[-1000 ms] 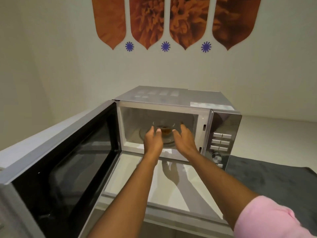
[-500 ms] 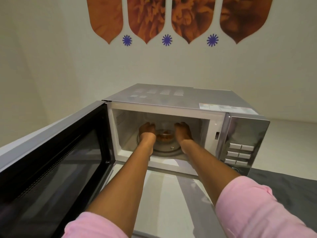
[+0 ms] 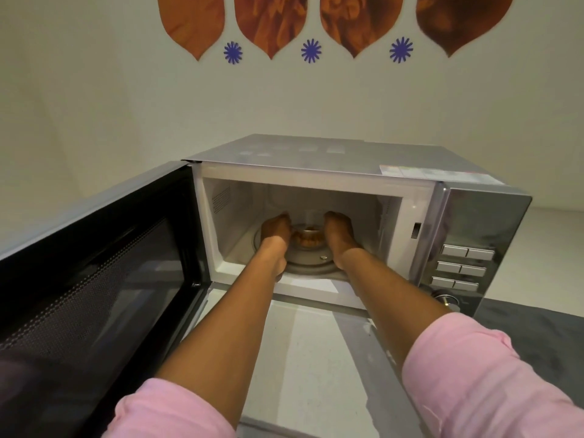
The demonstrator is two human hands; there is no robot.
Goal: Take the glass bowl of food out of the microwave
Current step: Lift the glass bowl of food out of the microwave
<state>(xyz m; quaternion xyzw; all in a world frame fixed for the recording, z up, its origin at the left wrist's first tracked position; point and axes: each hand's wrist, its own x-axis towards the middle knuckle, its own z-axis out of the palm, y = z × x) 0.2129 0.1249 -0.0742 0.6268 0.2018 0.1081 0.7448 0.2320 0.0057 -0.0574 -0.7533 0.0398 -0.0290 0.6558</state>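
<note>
Both my hands are inside the microwave (image 3: 347,159) now, left hand (image 3: 275,228) and right hand (image 3: 338,228) cupped against either side of the glass bowl (image 3: 307,238). It's small, clear, with brownish food, sitting on the turntable (image 3: 311,263), door (image 3: 94,279) swung open left.

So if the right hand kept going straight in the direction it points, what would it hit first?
Probably the microwave's back wall. The right hand points into the cavity beside the glass bowl, already at its side; depth behind the fingers is unclear.

Pink sleeves (image 3: 493,384), pushed up; bare forearms (image 3: 227,336).
</note>
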